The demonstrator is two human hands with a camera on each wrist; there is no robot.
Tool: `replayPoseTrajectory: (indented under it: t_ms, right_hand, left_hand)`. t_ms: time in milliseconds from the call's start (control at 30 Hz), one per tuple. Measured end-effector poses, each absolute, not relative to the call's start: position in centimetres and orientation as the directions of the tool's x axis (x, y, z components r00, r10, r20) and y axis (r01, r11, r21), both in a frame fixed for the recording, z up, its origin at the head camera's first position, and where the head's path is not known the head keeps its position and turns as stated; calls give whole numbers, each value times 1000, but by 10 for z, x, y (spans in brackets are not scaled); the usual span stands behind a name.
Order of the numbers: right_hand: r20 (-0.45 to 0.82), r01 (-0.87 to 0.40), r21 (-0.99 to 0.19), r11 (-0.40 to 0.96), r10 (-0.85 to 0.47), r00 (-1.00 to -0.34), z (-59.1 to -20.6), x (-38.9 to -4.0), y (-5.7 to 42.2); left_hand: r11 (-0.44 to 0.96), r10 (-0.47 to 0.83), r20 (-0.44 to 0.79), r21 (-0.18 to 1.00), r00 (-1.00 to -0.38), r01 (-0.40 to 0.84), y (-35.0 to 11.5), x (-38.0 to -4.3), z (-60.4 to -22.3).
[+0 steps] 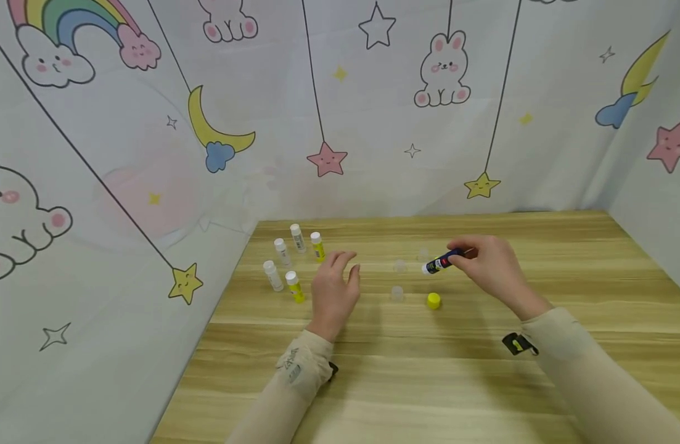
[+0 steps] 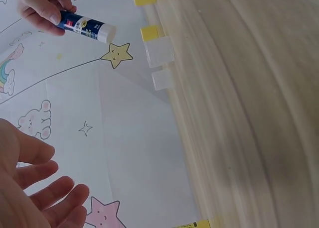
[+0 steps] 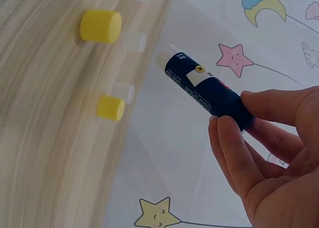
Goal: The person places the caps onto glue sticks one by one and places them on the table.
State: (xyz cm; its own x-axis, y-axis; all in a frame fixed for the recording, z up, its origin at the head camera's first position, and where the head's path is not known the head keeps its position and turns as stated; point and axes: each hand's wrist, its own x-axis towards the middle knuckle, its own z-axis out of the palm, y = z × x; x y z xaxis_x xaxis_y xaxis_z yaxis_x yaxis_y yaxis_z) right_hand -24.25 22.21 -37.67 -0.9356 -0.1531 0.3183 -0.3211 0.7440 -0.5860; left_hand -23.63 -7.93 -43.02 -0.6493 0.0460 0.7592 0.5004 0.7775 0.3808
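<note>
A dark blue glue stick (image 1: 442, 262) with a whitish uncovered end is pinched between the thumb and fingers of my right hand (image 1: 491, 266), tilted above the table. The right wrist view shows that glue stick (image 3: 204, 86) held by its lower end. My left hand (image 1: 335, 290) hovers empty with loosely bent fingers, beside the yellow glue sticks. In the left wrist view the left hand (image 2: 37, 185) has its fingers spread apart. Under the held stick lie a yellow cap (image 1: 433, 301) and translucent caps (image 1: 397, 293). A second yellow cap (image 3: 110, 107) appears in the right wrist view.
Left of the left hand stand white glue sticks (image 1: 272, 275) and two yellow glue sticks (image 1: 294, 287) with white tops, all upright. The wooden table (image 1: 406, 382) meets a patterned curtain (image 1: 373, 191) at its back and left edges.
</note>
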Motion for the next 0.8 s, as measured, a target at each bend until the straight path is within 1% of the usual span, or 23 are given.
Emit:
replayPoseTrajectory:
  t_ms: [167,433,633,800]
  right_hand:
    - [322,-321,-574,754,-153,-934,-378,-241,231]
    - [319,-309,-539,784,-149,-936,-381,-238,246]
    - [305,-303,-519,799,-157,-939,-382,-236,255]
    - [297,-303,-494,815,-169,-940,-384,-234,263]
  left_hand:
    - [775,14,758,404,-653,485,-84,-237,-429]
    - [763,-35,766,436,-642,478,-94,-239,-433]
    - [753,-90,776,463,-624,468,-105,-240,-433]
    - [755,-106,774,471,-624,456,-111,-241,-434]
